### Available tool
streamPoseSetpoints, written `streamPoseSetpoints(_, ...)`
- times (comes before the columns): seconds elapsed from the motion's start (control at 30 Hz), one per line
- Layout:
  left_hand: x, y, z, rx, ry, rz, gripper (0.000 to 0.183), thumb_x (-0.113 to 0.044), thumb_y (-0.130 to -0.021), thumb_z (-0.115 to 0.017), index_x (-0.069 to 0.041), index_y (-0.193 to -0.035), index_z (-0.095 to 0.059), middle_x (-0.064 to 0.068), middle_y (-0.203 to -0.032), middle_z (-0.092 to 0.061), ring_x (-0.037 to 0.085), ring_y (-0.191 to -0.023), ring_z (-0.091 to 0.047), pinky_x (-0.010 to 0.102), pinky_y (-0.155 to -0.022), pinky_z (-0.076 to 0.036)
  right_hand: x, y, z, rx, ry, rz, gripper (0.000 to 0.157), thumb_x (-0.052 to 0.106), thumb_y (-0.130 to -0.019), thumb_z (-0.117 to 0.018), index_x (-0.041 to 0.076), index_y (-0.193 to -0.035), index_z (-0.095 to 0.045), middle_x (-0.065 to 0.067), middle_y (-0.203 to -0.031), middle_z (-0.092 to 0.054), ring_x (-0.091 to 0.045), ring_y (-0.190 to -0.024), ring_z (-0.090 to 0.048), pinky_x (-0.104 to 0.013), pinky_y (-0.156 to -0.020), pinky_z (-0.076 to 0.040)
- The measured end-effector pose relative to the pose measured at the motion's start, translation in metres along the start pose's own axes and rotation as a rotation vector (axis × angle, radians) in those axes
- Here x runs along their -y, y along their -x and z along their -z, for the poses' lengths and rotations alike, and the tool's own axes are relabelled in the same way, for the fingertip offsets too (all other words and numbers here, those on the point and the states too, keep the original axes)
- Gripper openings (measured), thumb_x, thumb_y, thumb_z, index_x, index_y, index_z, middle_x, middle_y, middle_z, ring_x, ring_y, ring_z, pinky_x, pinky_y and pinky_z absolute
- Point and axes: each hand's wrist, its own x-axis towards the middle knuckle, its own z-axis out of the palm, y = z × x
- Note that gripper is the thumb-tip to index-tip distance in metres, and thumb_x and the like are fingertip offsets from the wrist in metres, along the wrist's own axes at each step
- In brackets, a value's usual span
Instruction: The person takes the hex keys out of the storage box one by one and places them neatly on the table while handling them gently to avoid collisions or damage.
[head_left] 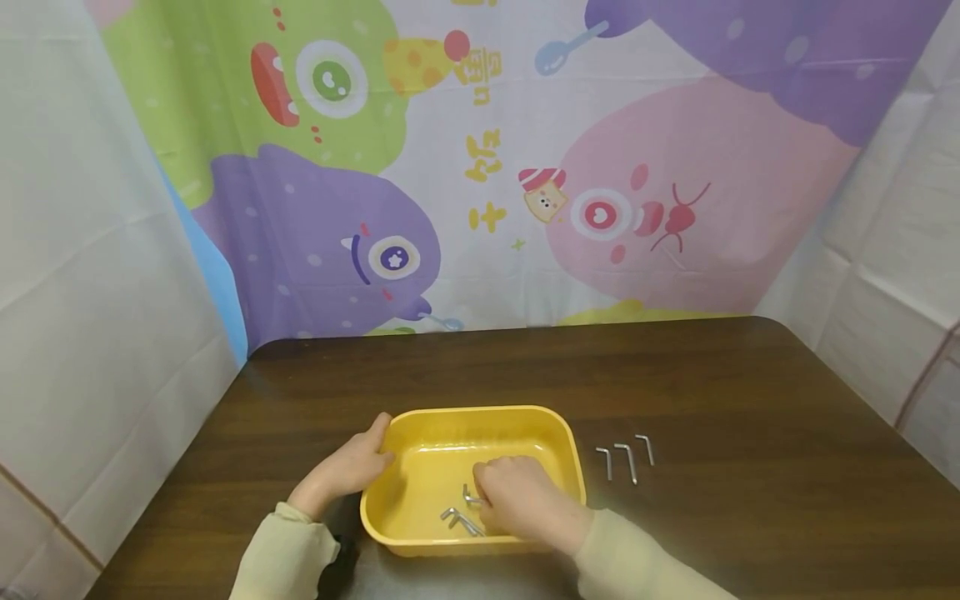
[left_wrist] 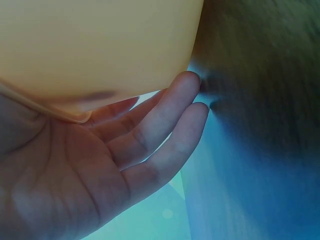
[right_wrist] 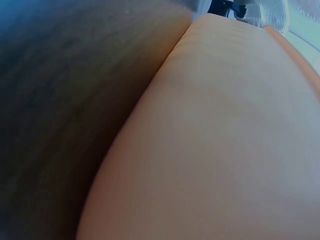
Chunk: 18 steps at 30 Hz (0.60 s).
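A yellow rectangular tub (head_left: 468, 415) stands near the table's front edge. My left hand (head_left: 352, 464) grips its left side, thumb over the rim; in the left wrist view the fingers (left_wrist: 172, 120) lie along the outer wall. Inside the tub, on the right, my right hand (head_left: 528, 500) reaches down with bent fingers. A small silver hex key (head_left: 471, 500) sits right at those fingers; I cannot tell whether they pinch it, as the fingertips are hidden. More L-shaped hex keys (head_left: 463, 522) lie on the tub floor beside the hand. Only the tub's outer wall (right_wrist: 200, 130) fills most of the right wrist view.
Three hex keys (head_left: 628, 462) lie side by side on the dark wooden table (head_left: 720, 400), to the right of the tub. A cartoon-printed curtain (head_left: 495, 267) hangs behind the table's far edge. Pale cloth walls (head_left: 97, 250) flank both sides.
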Motion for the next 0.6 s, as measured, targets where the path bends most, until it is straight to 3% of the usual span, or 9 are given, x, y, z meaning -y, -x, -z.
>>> streamPoseSetpoints(0.27,0.002,-0.001,-0.001,-0.008,-0.019,0.009,0.054,-0.005,-0.087,-0.045,0.01,-0.135,-0.023,0.032,-0.129,-0.042,0.03,-0.109,-0.05,0.048,-0.093,-0.038,-0.004,0.002,0.0,-0.094,-0.102,-0.02,0.014,0.006,-0.062,-0.059,0.016,-0.069,-0.051,0.01,-0.059,-0.049,-0.004,-0.05,-0.039,-0.019,-0.046,-0.032)
streamPoseSetpoints(0.6,0.002,-0.002,-0.001,-0.001,-0.008,0.017,0.052,-0.005,-0.087,-0.045,0.009,-0.133,-0.025,0.031,-0.125,-0.046,0.027,-0.101,-0.053,0.045,-0.089,-0.041,-0.013,0.006,0.005,-0.115,-0.174,-0.059,0.011,0.007,-0.07,-0.065,0.012,-0.075,-0.056,0.008,-0.059,-0.051,-0.004,-0.052,-0.042,-0.019,-0.049,-0.034)
